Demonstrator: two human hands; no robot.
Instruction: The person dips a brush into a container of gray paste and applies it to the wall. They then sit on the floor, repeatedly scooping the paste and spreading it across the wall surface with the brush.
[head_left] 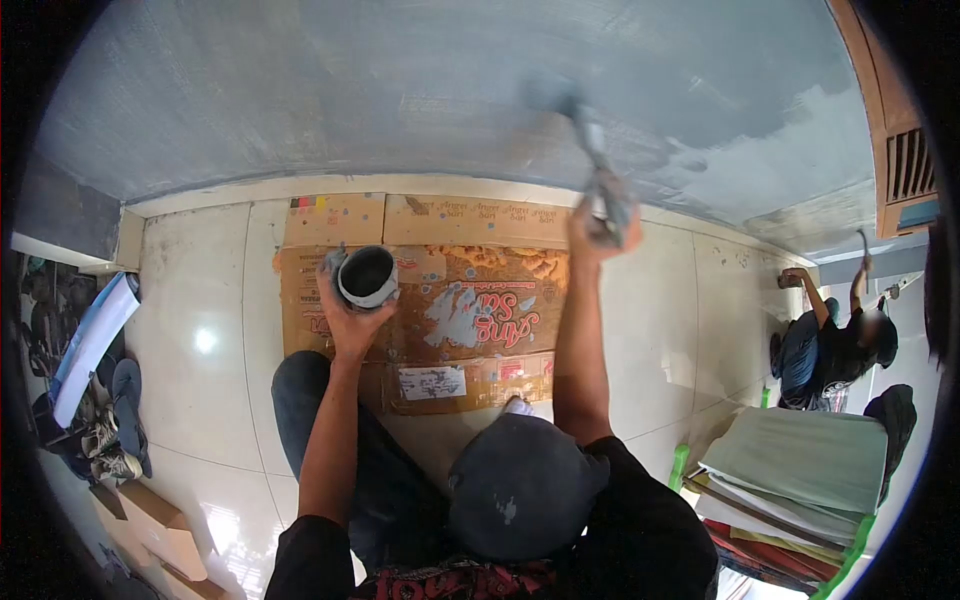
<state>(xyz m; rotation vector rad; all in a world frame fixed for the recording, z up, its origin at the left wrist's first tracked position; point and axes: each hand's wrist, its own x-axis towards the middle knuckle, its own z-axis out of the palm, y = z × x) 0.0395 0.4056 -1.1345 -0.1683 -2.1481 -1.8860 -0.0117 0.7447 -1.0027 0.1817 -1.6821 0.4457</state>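
Observation:
My left hand (348, 312) is shut around a small round paint pot (367, 277), dark inside with a pale rim, held out over the floor. My right hand (597, 228) is raised higher and grips the handle of a paintbrush (590, 140). The brush's blurred head touches the grey wall (400, 90) above. The wall is darker grey on the left and paler, patchy grey towards the right. My dark cap (520, 490) and black sleeves fill the bottom of the view.
Flattened cardboard (470, 310) with red lettering and paint smears covers the white floor tiles below the wall. Another person (835, 345) crouches at the right, arm raised to the wall. Stacked sheets on a green stool (800, 470) sit at right; shoes (112, 440) and boxes (150, 520) at left.

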